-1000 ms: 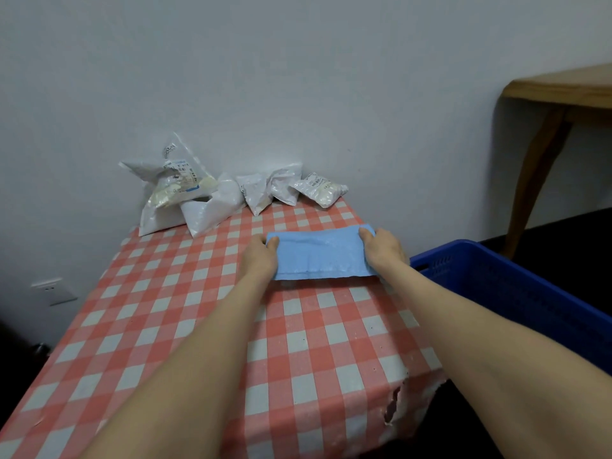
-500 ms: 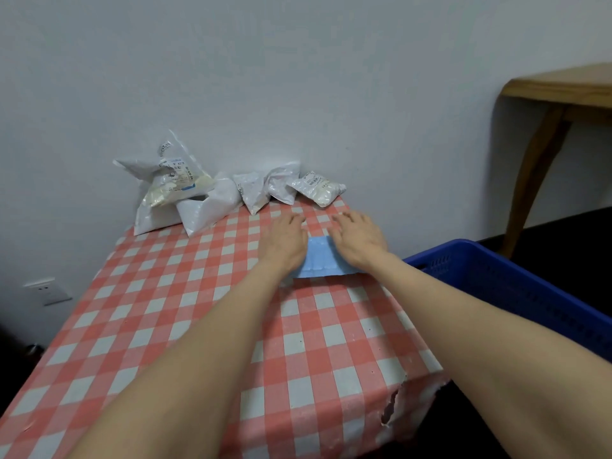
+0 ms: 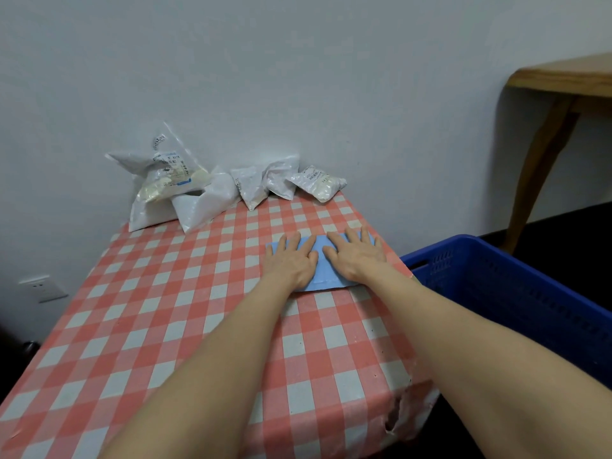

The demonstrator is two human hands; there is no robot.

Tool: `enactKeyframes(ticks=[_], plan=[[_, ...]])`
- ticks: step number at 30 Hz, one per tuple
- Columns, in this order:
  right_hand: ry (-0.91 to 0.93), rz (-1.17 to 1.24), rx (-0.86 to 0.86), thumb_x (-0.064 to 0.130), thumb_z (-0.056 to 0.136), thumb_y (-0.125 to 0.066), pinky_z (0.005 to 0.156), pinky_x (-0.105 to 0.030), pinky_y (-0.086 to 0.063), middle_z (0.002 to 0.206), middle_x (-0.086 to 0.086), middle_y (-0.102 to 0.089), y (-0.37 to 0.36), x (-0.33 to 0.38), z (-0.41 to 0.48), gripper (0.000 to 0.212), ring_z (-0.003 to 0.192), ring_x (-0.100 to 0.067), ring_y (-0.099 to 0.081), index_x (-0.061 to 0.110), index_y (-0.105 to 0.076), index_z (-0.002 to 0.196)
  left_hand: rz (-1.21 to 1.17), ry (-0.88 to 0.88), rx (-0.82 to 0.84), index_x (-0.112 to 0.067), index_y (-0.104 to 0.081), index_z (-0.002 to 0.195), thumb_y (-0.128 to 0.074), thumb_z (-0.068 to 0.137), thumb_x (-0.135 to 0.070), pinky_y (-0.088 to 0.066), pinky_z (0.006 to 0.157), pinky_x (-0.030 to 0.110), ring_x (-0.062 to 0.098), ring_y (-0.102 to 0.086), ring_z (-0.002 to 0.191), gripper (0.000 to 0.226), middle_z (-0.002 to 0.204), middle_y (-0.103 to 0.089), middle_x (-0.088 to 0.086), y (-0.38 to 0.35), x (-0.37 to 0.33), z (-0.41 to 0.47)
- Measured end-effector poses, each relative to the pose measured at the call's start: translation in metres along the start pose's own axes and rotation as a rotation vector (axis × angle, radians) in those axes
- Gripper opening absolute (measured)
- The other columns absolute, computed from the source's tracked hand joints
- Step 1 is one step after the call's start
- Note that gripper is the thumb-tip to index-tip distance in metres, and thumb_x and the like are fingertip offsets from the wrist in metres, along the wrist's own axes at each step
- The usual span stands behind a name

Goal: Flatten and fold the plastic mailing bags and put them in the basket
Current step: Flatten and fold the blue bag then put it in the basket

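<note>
Hands first: both lie palm-down, side by side, on a blue mailing bag (image 3: 323, 276) that rests flat in the far half of the table (image 3: 198, 293), close to its right edge. The left hand (image 3: 291, 260) covers the bag's left end, fingers straight and a little fanned, pointing toward the wall. The right hand (image 3: 356, 256) presses on the right end in the same way, its outer fingers reaching nearly to the table's right edge. Neither hand grasps anything; the fingers are released and simply bear down on the plastic. A band of blue shows between the two hands, and another strip shows along the bag's near edge by the wrists.

The table wears a red-and-white checked cloth, torn (image 3: 395, 415) at the near right corner. Along the far edge, against the wall, sits a row of white mailing bags, puffy and crumpled. A large labelled bag (image 3: 165, 180) stands at the far left corner with another white bag (image 3: 205, 202) leaning beside it. Next come two smaller bags (image 3: 251, 185) touching each other, then a small packet (image 3: 319, 183) at the far right corner.

The blue basket (image 3: 513, 293) stands just beside the table's right edge, lower than the tabletop, its slotted wall turned toward me. Beyond it is a wooden table (image 3: 563, 77), and low on the wall to the left there is a socket (image 3: 41, 288).
</note>
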State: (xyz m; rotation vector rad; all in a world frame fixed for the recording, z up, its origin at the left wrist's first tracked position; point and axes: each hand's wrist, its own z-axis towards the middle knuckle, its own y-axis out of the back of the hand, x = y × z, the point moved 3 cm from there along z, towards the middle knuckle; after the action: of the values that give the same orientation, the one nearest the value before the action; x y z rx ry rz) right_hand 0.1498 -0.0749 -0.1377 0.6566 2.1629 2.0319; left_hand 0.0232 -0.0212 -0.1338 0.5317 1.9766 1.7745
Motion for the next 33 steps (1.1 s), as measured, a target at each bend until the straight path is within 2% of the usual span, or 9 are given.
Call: enactKeyframes(ticks=[7, 33], plan=[[-0.009, -0.042, -0.007, 0.053, 0.100, -0.011, 0.117, -0.051, 0.003, 0.163, -0.002, -0.002, -0.007, -0.001, 0.001, 0.057, 0.148, -0.031, 0.007, 0.036, -0.006, 0.154, 0.009, 0.010, 0.012, -0.034, 0.003, 0.152, -0.009, 0.102, -0.041, 0.002, 0.119, 0.048, 0.024, 0.005, 0.148, 0.052, 0.161, 0.006, -0.001, -0.005, 0.000, -0.002], [-0.029, -0.093, -0.004, 0.058, 0.099, -0.008, 0.117, -0.050, 0.004, 0.163, -0.001, 0.000, -0.013, 0.000, 0.001, 0.058, 0.148, -0.030, 0.009, 0.038, -0.003, 0.153, -0.004, 0.017, -0.013, -0.034, 0.000, 0.152, -0.010, 0.101, -0.044, 0.003, 0.119, 0.048, 0.022, 0.005, 0.148, 0.053, 0.161, 0.003, -0.002, -0.015, 0.001, -0.001]])
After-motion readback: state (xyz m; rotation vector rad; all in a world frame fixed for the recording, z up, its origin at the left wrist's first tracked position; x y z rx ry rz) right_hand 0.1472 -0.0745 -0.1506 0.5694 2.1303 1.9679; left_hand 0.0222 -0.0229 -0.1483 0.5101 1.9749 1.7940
